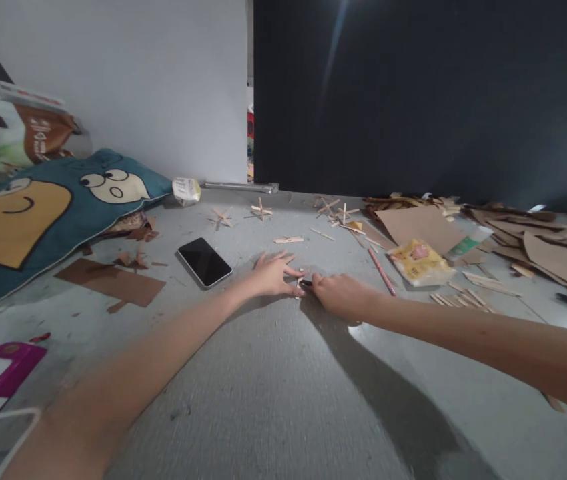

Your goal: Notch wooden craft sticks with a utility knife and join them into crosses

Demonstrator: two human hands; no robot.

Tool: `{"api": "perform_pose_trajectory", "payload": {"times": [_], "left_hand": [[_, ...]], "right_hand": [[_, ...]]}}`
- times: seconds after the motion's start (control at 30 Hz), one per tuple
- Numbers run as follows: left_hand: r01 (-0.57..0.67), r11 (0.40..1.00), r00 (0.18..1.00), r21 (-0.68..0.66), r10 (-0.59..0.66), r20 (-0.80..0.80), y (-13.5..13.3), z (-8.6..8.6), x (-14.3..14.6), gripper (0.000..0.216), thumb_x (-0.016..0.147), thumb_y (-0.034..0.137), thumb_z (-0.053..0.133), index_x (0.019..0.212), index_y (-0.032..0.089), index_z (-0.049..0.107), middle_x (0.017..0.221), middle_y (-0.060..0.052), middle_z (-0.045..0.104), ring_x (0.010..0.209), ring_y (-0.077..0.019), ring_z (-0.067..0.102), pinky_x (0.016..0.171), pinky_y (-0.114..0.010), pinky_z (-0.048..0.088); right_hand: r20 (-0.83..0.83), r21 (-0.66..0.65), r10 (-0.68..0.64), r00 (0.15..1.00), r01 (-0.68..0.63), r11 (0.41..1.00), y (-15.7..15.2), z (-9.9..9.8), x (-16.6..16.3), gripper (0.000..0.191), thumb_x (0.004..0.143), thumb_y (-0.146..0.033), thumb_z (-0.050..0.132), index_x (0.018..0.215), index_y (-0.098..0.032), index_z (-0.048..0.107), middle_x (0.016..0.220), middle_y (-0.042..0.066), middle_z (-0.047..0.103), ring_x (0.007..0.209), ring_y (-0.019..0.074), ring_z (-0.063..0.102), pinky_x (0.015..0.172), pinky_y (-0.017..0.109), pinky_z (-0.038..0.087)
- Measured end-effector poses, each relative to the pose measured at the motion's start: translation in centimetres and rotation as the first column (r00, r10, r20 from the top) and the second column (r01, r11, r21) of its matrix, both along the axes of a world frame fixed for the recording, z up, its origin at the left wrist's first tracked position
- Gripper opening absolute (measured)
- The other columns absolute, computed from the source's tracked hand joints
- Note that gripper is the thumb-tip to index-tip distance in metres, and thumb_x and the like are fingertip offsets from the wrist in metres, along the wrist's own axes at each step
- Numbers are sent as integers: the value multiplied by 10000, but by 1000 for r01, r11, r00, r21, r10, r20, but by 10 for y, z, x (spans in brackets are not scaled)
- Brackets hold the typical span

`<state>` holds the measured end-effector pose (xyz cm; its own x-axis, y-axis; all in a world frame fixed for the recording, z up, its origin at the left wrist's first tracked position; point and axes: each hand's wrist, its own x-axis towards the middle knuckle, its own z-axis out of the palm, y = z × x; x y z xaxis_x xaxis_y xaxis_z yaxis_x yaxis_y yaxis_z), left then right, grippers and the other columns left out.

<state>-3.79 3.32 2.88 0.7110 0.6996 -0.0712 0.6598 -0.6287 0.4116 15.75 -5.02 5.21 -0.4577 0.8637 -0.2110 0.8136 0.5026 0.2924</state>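
Note:
My left hand [274, 275] lies on the grey surface, its outer fingers spread. Its thumb and forefinger hold down the ends of a small pale wooden stick piece [299, 283]. From the right, my right hand [338, 295] is closed around a slim dark tool [307, 283], whose tip meets the stick piece. Most of that tool is hidden in the fist, so its exact kind is unclear. Just beyond the hands lies a short stack of wooden sticks [288, 240]. A pink patterned pencil-like stick [381, 271] rests right of my right hand.
A phone [205, 262] lies left of my hands. Small stick structures [262, 210] stand farther back. Rightward are a yellow packet [421, 262], a white-green tube [468, 243], loose sticks [463, 299] and cardboard [416, 225]. A teal cushion [128, 163] and brown cardboard [113, 281] lie left.

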Motion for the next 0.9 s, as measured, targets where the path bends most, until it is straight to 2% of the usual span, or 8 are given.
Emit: {"api": "perform_pose_trajectory", "payload": {"times": [0.1,0.2,0.3,0.37,0.47,0.6,0.7,0.9], "left_hand": [[-19,1000,1000,-18,19,-10,-2,3,-3,631,806,630,730,1363,342,657,1692,-89,253,1581,-387,119,1220,-673,34],[120,980,989,-155,-132,-65,9,15,0,636,844,597,699,1420,349,598,1717,-72,132,1589,-374,39,1204,-695,-3],[224,954,964,-199,-247,-99,21,24,6,595,815,533,751,1369,345,643,1714,-81,142,1590,-371,32,1185,-723,-13],[194,968,972,-157,-211,-105,22,23,9,565,789,505,783,1314,318,690,1703,-95,204,1588,-375,71,1196,-704,-24],[93,993,994,-74,-96,-44,9,12,6,651,787,507,791,1387,308,637,1675,-113,300,1576,-369,162,1222,-664,-12],[-25,999,997,32,23,68,-14,1,-5,608,890,542,669,1447,316,578,1650,-109,364,1552,-340,266,1238,-633,-13],[-4,1000,999,25,3,38,-18,2,-8,564,920,515,636,1437,293,588,1662,-114,334,1563,-331,236,1237,-631,13],[85,996,996,-15,-86,-27,-10,6,-6,547,982,453,545,1509,315,490,1693,-94,259,1583,-307,168,1226,-642,-7]], "right_hand": [[-21,-21,-14,1000,14,1000,1,0,1,340,1027,-131,352,1222,-90,628,912,178,724,874,277,761,675,311,537],[-28,-26,-10,1000,10,1000,2,0,0,342,1017,-131,363,1223,-93,633,944,186,726,905,283,757,691,314,535],[-29,-33,-21,999,20,999,1,1,-2,338,1006,-125,368,1219,-93,628,962,186,728,916,277,756,704,312,529],[-34,-38,-55,998,53,998,0,2,-3,332,1009,-134,359,1209,-91,621,966,186,729,906,264,756,701,303,524],[-39,-34,-87,995,86,996,-3,4,-6,331,1011,-132,343,1205,-89,608,967,193,730,911,262,757,693,298,524],[-64,-35,-109,992,107,994,-4,5,-6,320,1004,-114,337,1167,-104,611,957,185,733,933,271,762,698,303,531],[-82,-28,-136,987,134,991,-4,2,-6,306,1023,-155,344,1186,-106,598,960,185,738,937,278,763,712,316,540],[-106,1,-188,976,189,982,-4,-6,-8,366,1064,-263,300,1199,-116,606,1000,211,740,952,285,758,732,326,536]]}}
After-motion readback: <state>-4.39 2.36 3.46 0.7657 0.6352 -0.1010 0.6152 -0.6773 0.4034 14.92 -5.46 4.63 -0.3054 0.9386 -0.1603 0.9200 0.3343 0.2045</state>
